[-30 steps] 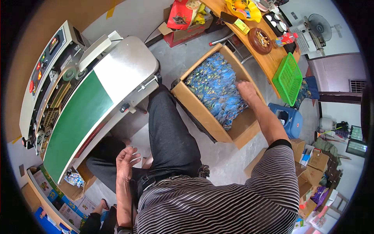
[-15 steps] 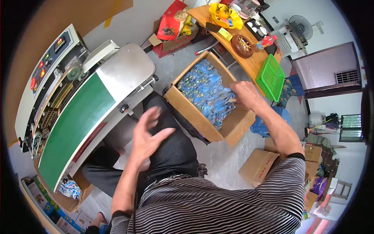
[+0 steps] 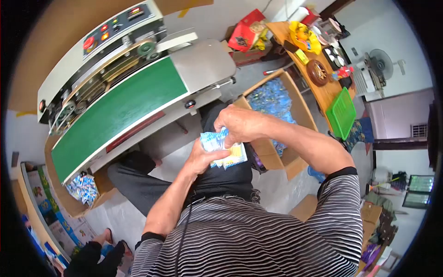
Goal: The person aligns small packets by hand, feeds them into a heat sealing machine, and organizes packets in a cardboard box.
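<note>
Above my lap, my left hand (image 3: 202, 157) is closed around a small blue, white and yellow plastic packet (image 3: 235, 158), thumb across its front. My right hand (image 3: 240, 123) pinches the upper end of the packet, its fingertips partly hidden behind the wrapping. I cannot tell whether it is a single packet or several together. Just beyond my right forearm stands an open cardboard box (image 3: 302, 99) holding a heap of shiny blue packets (image 3: 272, 99), partly covered by the arm.
A band sealing machine with a green conveyor belt (image 3: 124, 99) stands at the left. Below its end, a carton holds blue-and-white packets (image 3: 83, 188). A wooden table (image 3: 302, 69) carries a green basket (image 3: 342, 113) and a round brown ashtray (image 3: 317, 72). Another person's foot (image 3: 108, 235) shows at lower left.
My right hand has come out of the box to my lap. My left hand, earlier spread and bare, now grips the packet together with it. The view has turned leftward.
</note>
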### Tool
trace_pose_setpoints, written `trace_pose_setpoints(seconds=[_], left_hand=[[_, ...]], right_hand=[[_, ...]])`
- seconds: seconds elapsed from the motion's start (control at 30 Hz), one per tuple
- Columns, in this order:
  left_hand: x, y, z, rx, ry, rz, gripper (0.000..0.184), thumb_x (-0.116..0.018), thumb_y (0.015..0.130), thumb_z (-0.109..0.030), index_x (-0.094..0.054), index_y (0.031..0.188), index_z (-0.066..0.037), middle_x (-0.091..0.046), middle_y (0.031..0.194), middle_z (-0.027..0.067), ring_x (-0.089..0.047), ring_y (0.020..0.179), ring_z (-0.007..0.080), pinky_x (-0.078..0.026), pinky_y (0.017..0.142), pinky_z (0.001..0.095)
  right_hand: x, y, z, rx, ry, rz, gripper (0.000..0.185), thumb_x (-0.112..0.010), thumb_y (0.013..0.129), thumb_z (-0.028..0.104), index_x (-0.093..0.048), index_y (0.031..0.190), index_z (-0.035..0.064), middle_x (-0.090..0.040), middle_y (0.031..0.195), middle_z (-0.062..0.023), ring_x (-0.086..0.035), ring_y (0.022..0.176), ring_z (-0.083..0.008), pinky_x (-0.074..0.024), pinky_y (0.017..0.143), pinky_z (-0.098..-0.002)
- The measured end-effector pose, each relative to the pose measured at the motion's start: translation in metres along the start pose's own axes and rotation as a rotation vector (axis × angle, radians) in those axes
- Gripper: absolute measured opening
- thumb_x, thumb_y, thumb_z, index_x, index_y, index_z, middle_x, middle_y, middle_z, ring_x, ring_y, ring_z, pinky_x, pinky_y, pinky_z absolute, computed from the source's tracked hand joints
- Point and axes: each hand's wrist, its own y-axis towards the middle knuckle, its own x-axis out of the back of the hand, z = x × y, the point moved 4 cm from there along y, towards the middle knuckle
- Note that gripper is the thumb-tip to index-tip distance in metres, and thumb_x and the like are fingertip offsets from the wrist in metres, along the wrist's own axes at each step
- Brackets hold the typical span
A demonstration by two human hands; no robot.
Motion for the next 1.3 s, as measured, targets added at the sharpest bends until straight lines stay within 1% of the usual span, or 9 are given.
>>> trace_pose_setpoints(seconds=[0.07,0.17,0.3,0.37,0.47,0.57,0.7,0.83,1.3], left_hand=[[0.004,-0.021,0.026,-0.091,-0.503,-0.137,0.057,-0.086,0.075,-0.003,-0.061,0.127,-0.002,-0.071,0.115,0.0065,-0.069,0.103,0.0165,-0.056,0.093,0.0336],[0.003,-0.038,0.048,-0.119,-0.407,-0.245,0.057,-0.085,0.075,0.002,-0.061,0.127,-0.002,-0.071,0.116,0.0062,-0.070,0.103,0.0168,-0.057,0.093,0.0349],[0.016,-0.054,0.050,-0.173,-0.384,-0.353,0.056,-0.083,0.076,0.006,-0.061,0.127,0.000,-0.071,0.116,0.0067,-0.070,0.103,0.0176,-0.057,0.093,0.0353],[0.026,-0.062,0.045,-0.212,-0.401,-0.404,0.055,-0.083,0.076,0.007,-0.062,0.127,0.000,-0.071,0.116,0.0070,-0.070,0.103,0.0180,-0.057,0.093,0.0352],[0.035,-0.078,0.021,-0.352,-0.356,-0.467,0.053,-0.083,0.077,0.006,-0.063,0.125,0.002,-0.072,0.115,0.0085,-0.070,0.103,0.0180,-0.057,0.093,0.0344],[0.039,-0.087,0.007,-0.399,-0.314,-0.520,0.052,-0.083,0.077,0.006,-0.064,0.125,0.003,-0.072,0.114,0.0092,-0.070,0.103,0.0179,-0.057,0.093,0.0340],[0.045,-0.092,-0.007,-0.463,-0.315,-0.587,0.051,-0.081,0.079,0.006,-0.063,0.126,0.003,-0.072,0.116,0.0106,-0.070,0.104,0.0188,-0.057,0.093,0.0340],[0.057,-0.106,-0.030,-0.543,-0.375,-0.631,0.051,-0.079,0.080,0.009,-0.062,0.128,0.004,-0.071,0.119,0.0116,-0.070,0.106,0.0202,-0.057,0.093,0.0344],[0.097,-0.137,-0.067,-0.676,-0.363,-0.787,0.048,-0.076,0.081,0.011,-0.062,0.127,0.004,-0.070,0.119,0.0121,-0.070,0.106,0.0210,-0.057,0.094,0.0345]], right_hand=[[-0.016,0.023,0.007,0.037,-0.028,0.034,0.042,-0.086,0.063,0.009,-0.073,0.102,-0.0016,-0.073,0.093,-0.0224,-0.072,0.091,-0.0389,-0.0580,0.082,-0.0452],[-0.037,0.048,0.014,0.099,-0.092,0.078,0.050,-0.087,0.062,0.008,-0.072,0.109,-0.0027,-0.074,0.097,-0.0229,-0.073,0.093,-0.0381,-0.0582,0.084,-0.0436],[-0.039,0.041,0.036,0.307,-0.067,-0.163,0.061,-0.088,0.069,0.013,-0.065,0.122,-0.0020,-0.072,0.109,-0.0221,-0.073,0.088,-0.0333,-0.0575,0.078,-0.0391],[-0.009,0.012,0.042,0.163,0.433,-0.566,0.055,-0.086,0.079,0.014,-0.062,0.125,-0.0020,-0.073,0.110,-0.0151,-0.071,0.087,-0.0178,-0.0562,0.077,-0.0313],[-0.029,-0.014,0.008,0.053,0.723,-0.654,0.035,-0.078,0.091,0.012,-0.063,0.119,-0.0022,-0.071,0.108,-0.0097,-0.066,0.085,-0.0088,-0.0543,0.073,-0.0251],[-0.092,-0.007,-0.003,0.101,0.841,-0.496,0.022,-0.070,0.097,0.007,-0.063,0.116,-0.0026,-0.071,0.102,-0.0077,-0.067,0.083,-0.0100,-0.0557,0.071,-0.0243],[-0.118,0.016,0.015,0.083,1.154,-0.562,0.022,-0.068,0.098,0.008,-0.061,0.116,-0.0035,-0.072,0.102,-0.0099,-0.069,0.087,-0.0115,-0.0579,0.072,-0.0240],[-0.108,0.031,0.035,0.117,1.330,-0.659,0.024,-0.067,0.099,0.009,-0.060,0.118,-0.0033,-0.072,0.106,-0.0111,-0.071,0.092,-0.0136,-0.0606,0.074,-0.0250],[-0.081,0.088,0.065,0.231,1.403,-0.410,0.036,-0.069,0.097,0.008,-0.057,0.129,-0.0032,-0.072,0.115,-0.0133,-0.072,0.097,-0.0175,-0.0635,0.076,-0.0289]])
